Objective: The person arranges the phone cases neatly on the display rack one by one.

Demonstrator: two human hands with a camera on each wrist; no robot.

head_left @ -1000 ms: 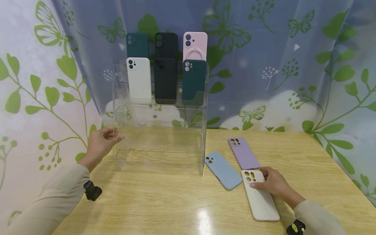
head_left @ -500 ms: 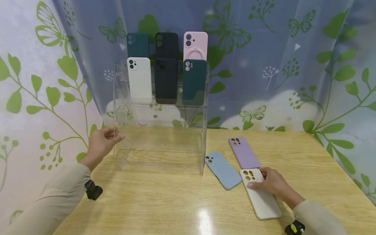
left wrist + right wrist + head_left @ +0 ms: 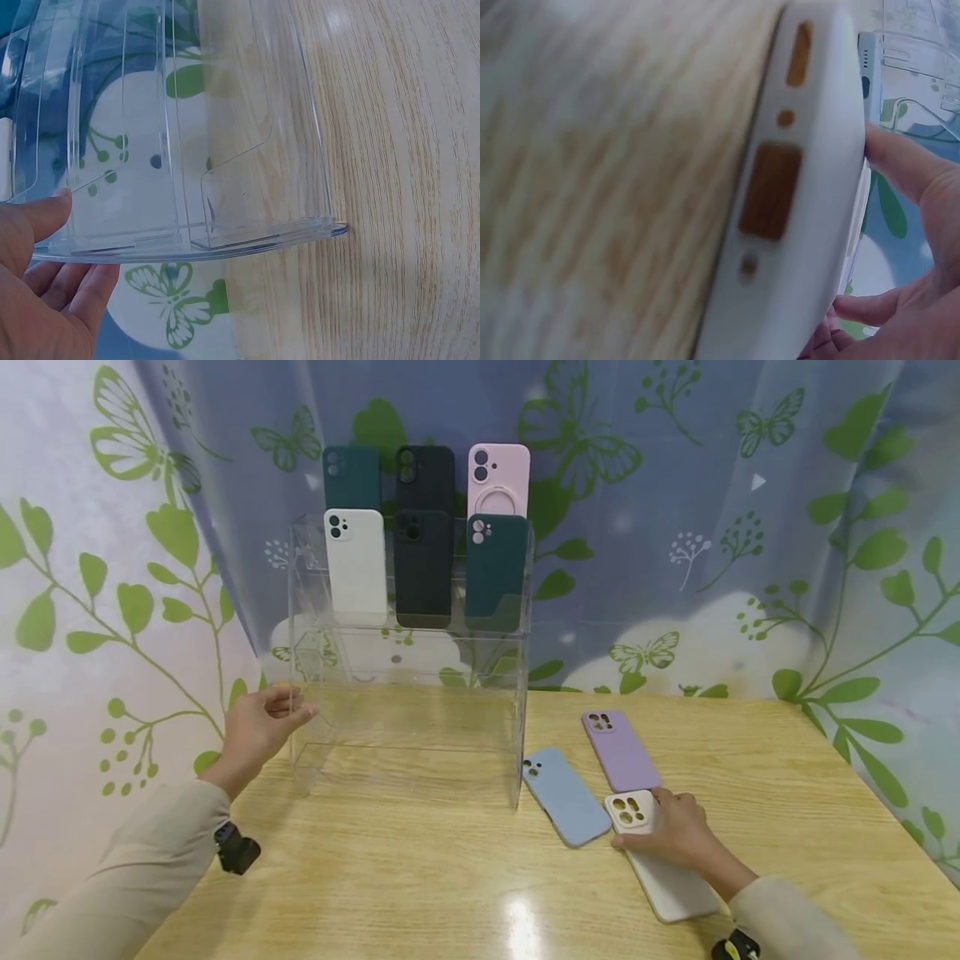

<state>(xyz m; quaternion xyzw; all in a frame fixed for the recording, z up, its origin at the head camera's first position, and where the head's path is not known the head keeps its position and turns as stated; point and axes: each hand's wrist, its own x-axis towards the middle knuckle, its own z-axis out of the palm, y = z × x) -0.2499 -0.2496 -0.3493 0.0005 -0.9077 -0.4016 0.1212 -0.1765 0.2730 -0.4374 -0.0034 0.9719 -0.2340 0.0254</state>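
Observation:
On the left, my left hand (image 3: 258, 722) grips the side panel of a clear acrylic display stand (image 3: 412, 746). In the left wrist view the thumb lies on the inner side of that panel and the other fingers on the outer side. My right hand (image 3: 678, 831) holds a white phone case (image 3: 671, 889) across its upper part, thumb on one long edge, fingers on the other. The right wrist view shows the bottom end of the white case (image 3: 825, 150) close up, with its port cutouts. A light blue case (image 3: 567, 800) and a purple case (image 3: 622, 750) lie beside it.
Two upper tiers of the stand bear several cases, among them a white one (image 3: 356, 564), a black one (image 3: 423, 572), a dark green one (image 3: 495, 572) and a pink one (image 3: 501, 468). A patterned curtain (image 3: 675, 527) closes off the back of the wooden table (image 3: 420, 877).
My right hand has shifted left and the white case's camera end has moved left with it, toward the blue case. The left hand stays at the stand.

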